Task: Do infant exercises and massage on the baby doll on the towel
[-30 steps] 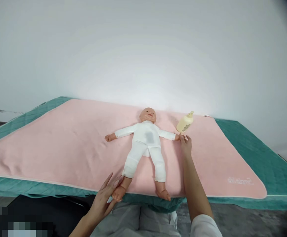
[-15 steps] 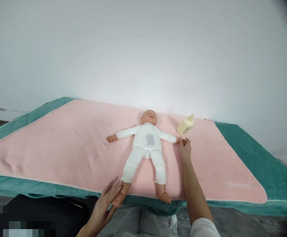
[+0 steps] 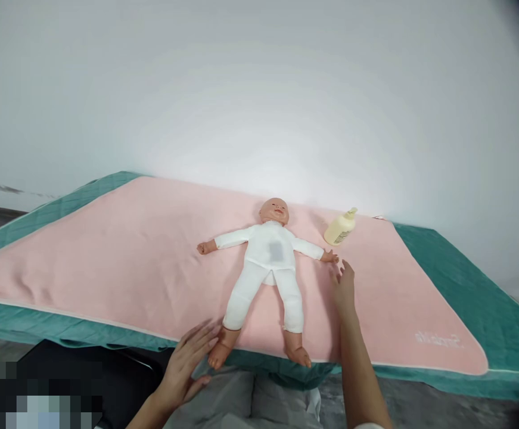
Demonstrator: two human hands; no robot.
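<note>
A baby doll [image 3: 270, 253] in a white top and trousers lies on its back on a pink mat [image 3: 120, 256], arms spread, feet at the near edge. My left hand [image 3: 187, 360] is beside the doll's foot at the left, fingers spread, holding nothing. Just below the doll's hand at the right is my right hand [image 3: 344, 286], its fingers apart and slightly bent, with nothing in them. A pale yellow pump bottle [image 3: 339, 229] stands tilted in view beyond that doll hand.
Beneath the pink mat lies a green quilted cover [image 3: 465, 286], showing at both sides and along the front. A pale wall [image 3: 259, 89] rises behind. At the lower left is a black object [image 3: 120, 381], partly pixelated.
My right hand has let go of the doll's hand and drawn back slightly toward me. My left hand has moved a little left, away from the doll's foot. The view has shifted slightly.
</note>
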